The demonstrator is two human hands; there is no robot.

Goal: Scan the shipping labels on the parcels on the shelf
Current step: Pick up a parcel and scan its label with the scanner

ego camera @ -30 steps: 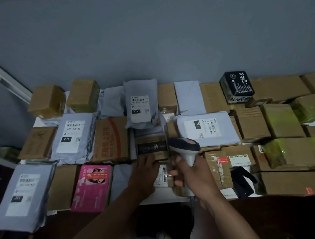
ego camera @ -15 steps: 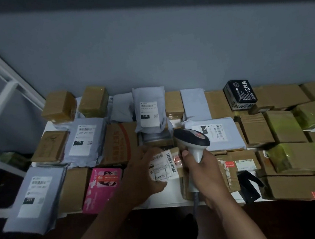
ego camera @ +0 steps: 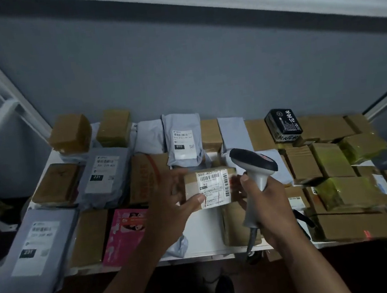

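Parcels (ego camera: 104,174) crowd a white shelf (ego camera: 203,231) against a grey wall (ego camera: 179,64).

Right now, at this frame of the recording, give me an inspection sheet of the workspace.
Surface: white shelf, crowded, a bare patch at the front centre.
Job's things: small cardboard parcel, shipping label facing the camera; handheld barcode scanner beside it.
Clutter: grey mailer bags, brown boxes, a pink packet, a black box.
Hands: left hand grips the parcel; right hand grips the scanner.
Cables: scanner cord hangs down.
Surroundings: grey wall, white shelf frame.
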